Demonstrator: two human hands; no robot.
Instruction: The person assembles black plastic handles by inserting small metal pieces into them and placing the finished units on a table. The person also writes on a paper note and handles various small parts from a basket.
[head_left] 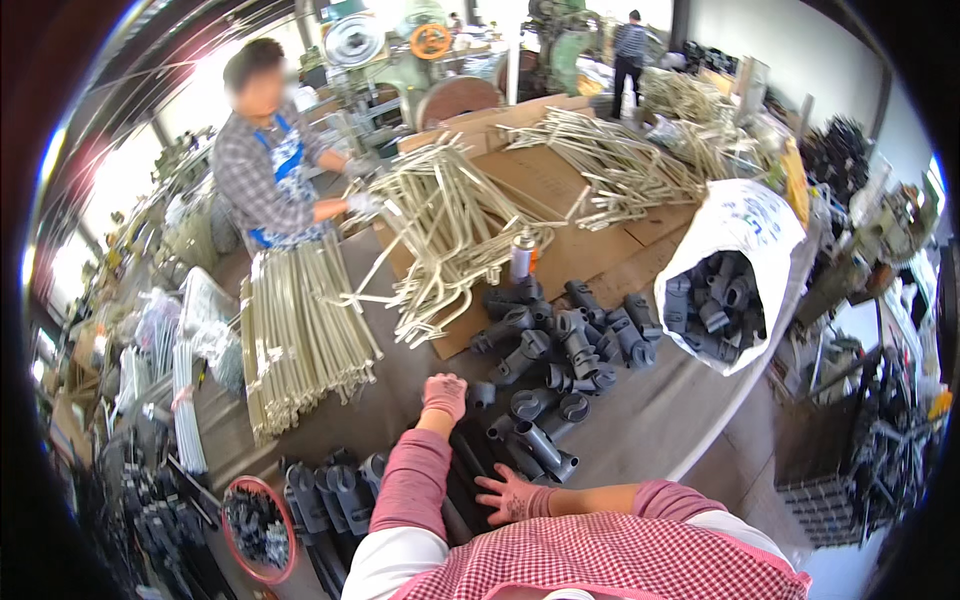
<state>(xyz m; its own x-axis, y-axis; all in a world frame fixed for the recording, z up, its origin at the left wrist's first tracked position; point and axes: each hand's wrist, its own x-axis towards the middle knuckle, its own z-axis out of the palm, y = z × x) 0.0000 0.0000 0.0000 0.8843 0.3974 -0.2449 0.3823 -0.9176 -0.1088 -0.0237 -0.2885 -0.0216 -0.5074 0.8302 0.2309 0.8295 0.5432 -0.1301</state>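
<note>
Table [640,420] with fittings [578,345], cluttered workshop [815,45]

Worn on left hand [445,394]: pink glove with small dark markings on the back. Worn on right hand [507,497]: matching pink glove, similar dark markings toward the cuff. On the arms: dusty-pink sleeves [410,482], finely textured; above these, plain white upper sleeves [393,562]. Over the torso: red-and-white checked apron [610,555], small gingham pattern, edged in plain pink trim.

- Dark, straight tubes [472,455], lying side by side, partly hidden, at the tabletop [645,415]'s near edge.
- Dark grey tubular fittings [577,342], loosely heaped, tilted various ways, just beyond the tubes.
</note>
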